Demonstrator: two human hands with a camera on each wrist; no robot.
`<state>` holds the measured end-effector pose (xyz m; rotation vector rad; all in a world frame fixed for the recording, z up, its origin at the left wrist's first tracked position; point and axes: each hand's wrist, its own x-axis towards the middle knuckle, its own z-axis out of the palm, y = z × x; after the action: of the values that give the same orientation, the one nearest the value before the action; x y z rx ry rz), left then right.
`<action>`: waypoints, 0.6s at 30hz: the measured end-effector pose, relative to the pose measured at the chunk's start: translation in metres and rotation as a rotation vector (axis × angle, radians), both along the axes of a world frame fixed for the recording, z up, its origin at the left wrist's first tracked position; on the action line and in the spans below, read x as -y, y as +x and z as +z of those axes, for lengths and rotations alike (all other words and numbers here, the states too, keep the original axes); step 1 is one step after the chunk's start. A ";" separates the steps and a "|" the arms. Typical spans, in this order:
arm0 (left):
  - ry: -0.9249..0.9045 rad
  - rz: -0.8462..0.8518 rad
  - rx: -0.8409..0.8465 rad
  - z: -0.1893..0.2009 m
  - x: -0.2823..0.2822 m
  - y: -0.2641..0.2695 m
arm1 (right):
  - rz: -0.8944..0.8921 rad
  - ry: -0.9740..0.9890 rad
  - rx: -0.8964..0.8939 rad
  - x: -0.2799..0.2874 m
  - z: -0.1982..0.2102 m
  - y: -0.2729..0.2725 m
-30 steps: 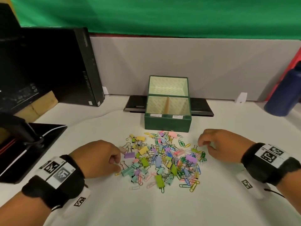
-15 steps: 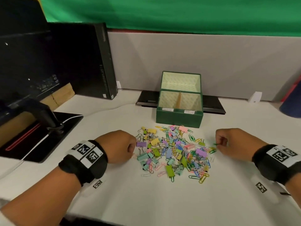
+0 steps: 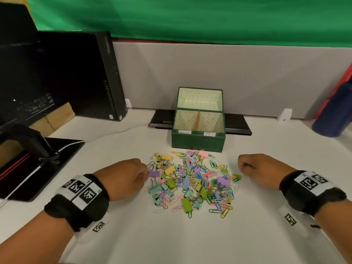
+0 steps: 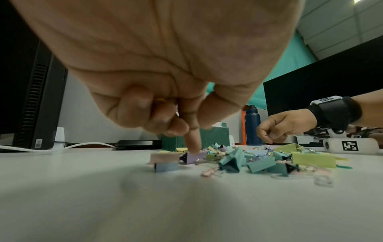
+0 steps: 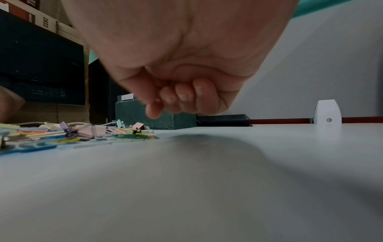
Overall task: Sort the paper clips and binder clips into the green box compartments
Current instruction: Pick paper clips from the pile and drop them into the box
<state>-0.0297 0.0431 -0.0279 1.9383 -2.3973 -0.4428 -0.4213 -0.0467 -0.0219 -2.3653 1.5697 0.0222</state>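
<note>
A: Where is the pile (image 3: 192,182)?
B: On the white table (image 3: 190,241), just in front of the green box (image 3: 198,141); paper clips and binder clips lie mixed, in many colours; the box stands open, lid up, with two front compartments split by a divider, and I see no clips in them.

A: And the left hand (image 3: 123,180)?
B: At the pile's left edge; the left wrist view shows its forefinger (image 4: 193,144) straight down on a purple clip (image 4: 193,159), the other fingers curled in; something yellow shows between the curled fingers, too small to name; a pink clip (image 4: 164,158) sits on a blue clip (image 4: 167,167) just beside.

A: The right hand (image 3: 257,171)?
B: Right of the pile, apart from it; the fingers are curled tight, the thumb against the forefinger; whether they pinch a clip I cannot tell in any view.

A: What surrounds it all?
B: A black computer case (image 3: 91,77) at the back left; a flat black device (image 3: 238,123) behind the box; a dark blue bottle (image 3: 332,115) at the far right; a white cable (image 3: 106,134) crosses the table at the left.

A: Does one view add anything?
B: The right wrist view shows a small white bracket (image 5: 328,112) at the wall; the head view alone shows the compartments.
</note>
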 end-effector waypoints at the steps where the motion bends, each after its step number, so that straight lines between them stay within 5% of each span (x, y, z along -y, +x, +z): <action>1: 0.012 0.001 0.015 0.001 -0.001 -0.001 | 0.010 0.008 0.006 0.000 -0.001 0.000; 6: 0.017 -0.004 0.150 0.002 0.003 -0.011 | 0.055 0.024 -0.035 0.001 -0.004 0.001; 18: -0.006 -0.014 0.029 0.006 0.003 -0.002 | -0.030 -0.033 0.108 -0.001 0.003 -0.001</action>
<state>-0.0316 0.0399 -0.0218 1.9405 -2.4280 -0.4097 -0.4220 -0.0458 -0.0193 -2.3256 1.5659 -0.1370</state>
